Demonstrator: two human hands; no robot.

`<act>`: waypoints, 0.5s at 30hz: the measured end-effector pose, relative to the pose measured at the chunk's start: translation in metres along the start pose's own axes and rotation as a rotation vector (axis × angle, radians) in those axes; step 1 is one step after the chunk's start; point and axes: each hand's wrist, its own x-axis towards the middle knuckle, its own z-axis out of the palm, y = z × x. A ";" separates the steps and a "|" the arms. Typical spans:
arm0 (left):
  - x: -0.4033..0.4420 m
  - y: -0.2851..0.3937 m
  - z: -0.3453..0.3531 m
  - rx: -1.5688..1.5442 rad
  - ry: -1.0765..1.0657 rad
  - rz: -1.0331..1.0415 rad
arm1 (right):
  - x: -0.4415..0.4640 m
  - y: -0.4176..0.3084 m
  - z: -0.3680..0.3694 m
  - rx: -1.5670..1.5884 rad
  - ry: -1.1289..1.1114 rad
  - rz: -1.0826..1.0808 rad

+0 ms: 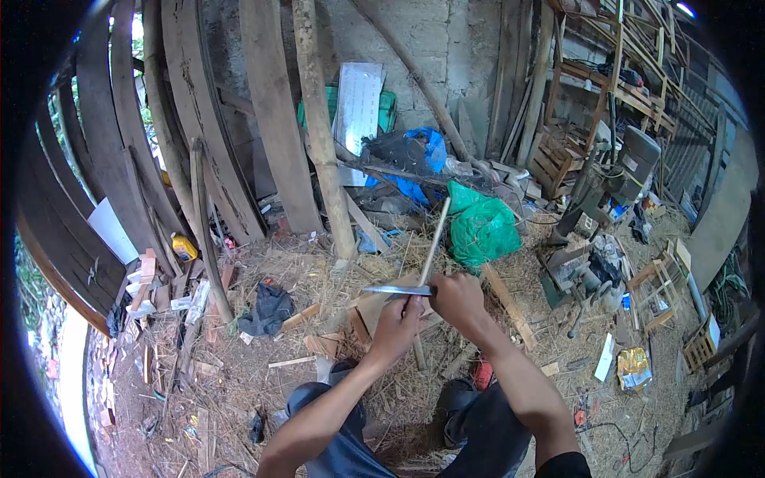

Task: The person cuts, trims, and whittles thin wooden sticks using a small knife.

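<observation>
My right hand [457, 301] is closed around the handle of a knife, whose shiny blade [390, 290] points left. The blade lies across a thin pale wooden stick [435, 239], apparently touching it. My left hand [395, 328] is wrapped round the stick just under the blade, with the thumb up near the steel. The stick stands tilted, its upper end leaning away to the right and its lower part [420, 354] showing beneath my hands. Most of the knife handle is hidden by my right fingers.
Wood shavings and offcuts cover the ground. A green plastic bag [484, 231] lies beyond my hands, with a plank [510, 307] to the right. A dark cloth-like heap [268, 311] and a leaning pole [203, 231] are on the left. A machine [613, 171] stands at right.
</observation>
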 end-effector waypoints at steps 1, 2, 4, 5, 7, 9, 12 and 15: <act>0.002 -0.006 -0.004 0.199 0.051 0.134 | 0.001 0.003 0.006 -0.023 -0.018 0.003; 0.004 -0.013 -0.007 0.399 0.101 0.268 | 0.001 0.005 0.010 -0.020 -0.020 0.003; 0.001 -0.004 -0.004 0.404 0.109 0.300 | 0.002 0.007 0.012 -0.096 0.003 -0.005; -0.001 -0.001 -0.003 0.405 0.117 0.328 | 0.004 0.008 0.013 -0.095 -0.001 -0.009; 0.000 0.002 -0.004 0.437 0.123 0.312 | 0.006 0.008 0.012 -0.143 -0.023 0.008; 0.002 0.003 -0.003 0.461 0.125 0.299 | 0.008 0.012 0.016 -0.175 -0.028 0.017; 0.004 0.004 -0.003 0.440 0.115 0.238 | 0.012 0.015 0.018 -0.224 -0.063 0.053; 0.002 0.008 -0.001 0.417 0.114 0.242 | 0.021 0.040 0.012 -0.275 -0.122 0.197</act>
